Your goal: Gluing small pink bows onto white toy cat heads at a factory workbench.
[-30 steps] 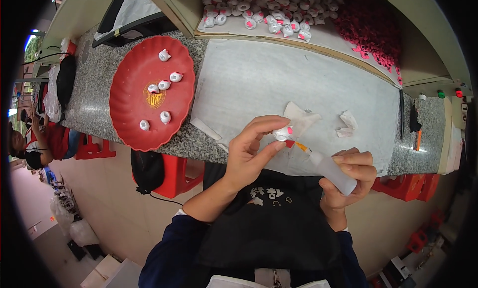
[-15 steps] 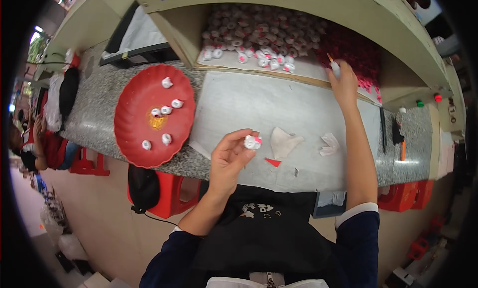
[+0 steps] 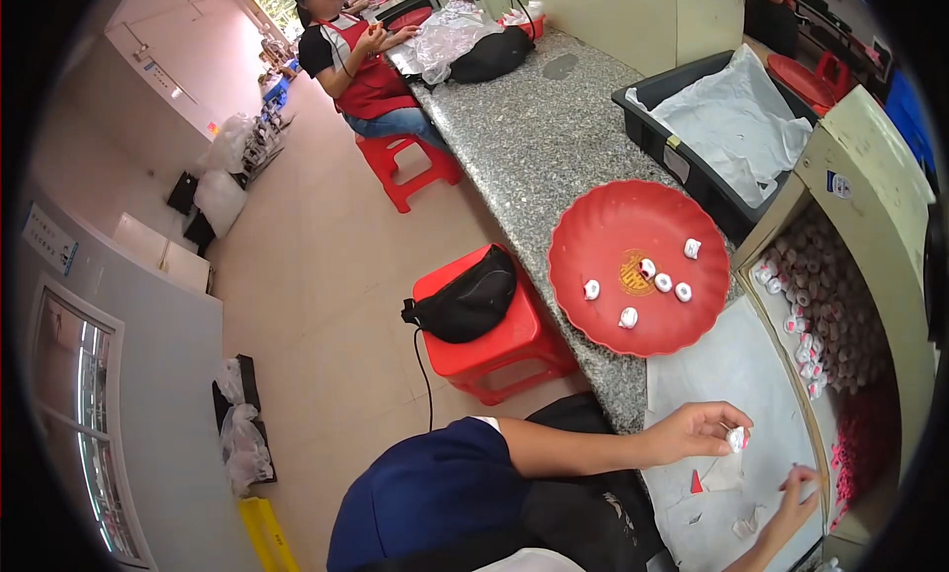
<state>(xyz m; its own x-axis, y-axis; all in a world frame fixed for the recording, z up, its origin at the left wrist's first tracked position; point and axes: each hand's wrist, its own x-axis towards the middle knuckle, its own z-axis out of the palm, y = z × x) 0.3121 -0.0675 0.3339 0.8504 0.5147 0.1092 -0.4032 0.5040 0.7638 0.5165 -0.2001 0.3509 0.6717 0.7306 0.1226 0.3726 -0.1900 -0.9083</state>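
Observation:
My left hand [image 3: 695, 434] pinches a small white rounded piece [image 3: 736, 440] with a pink patch, holding it over the white paper sheet [image 3: 682, 389]. My right hand [image 3: 794, 498] is beside the shelf edge, near the pile of bright pink bits [image 3: 848, 463]. Its fingers are curled together, and whatever they hold is too small or hidden to make out. Beneath the left hand lie a white cloth scrap [image 3: 727, 470] and a red triangular scrap [image 3: 696, 482]. Another white scrap [image 3: 746, 523] rests by the right forearm. Several similar white pieces [image 3: 663, 282] sit in the scalloped red plate [image 3: 593, 226].
Inside the shelf, many white pieces [image 3: 825, 285] are heaped. A black tray [image 3: 682, 162] lined with white material stands behind the plate. Left of the stone worktop [image 3: 524, 167], a red stool [image 3: 465, 359] carries a black bag [image 3: 474, 300]. Farther off sits a person in a red apron [image 3: 371, 83].
The view has swung far to the left, bringing the aisle and a seated person into sight. My right hand has drawn back from the pink pile; the white bottle it held no longer shows.

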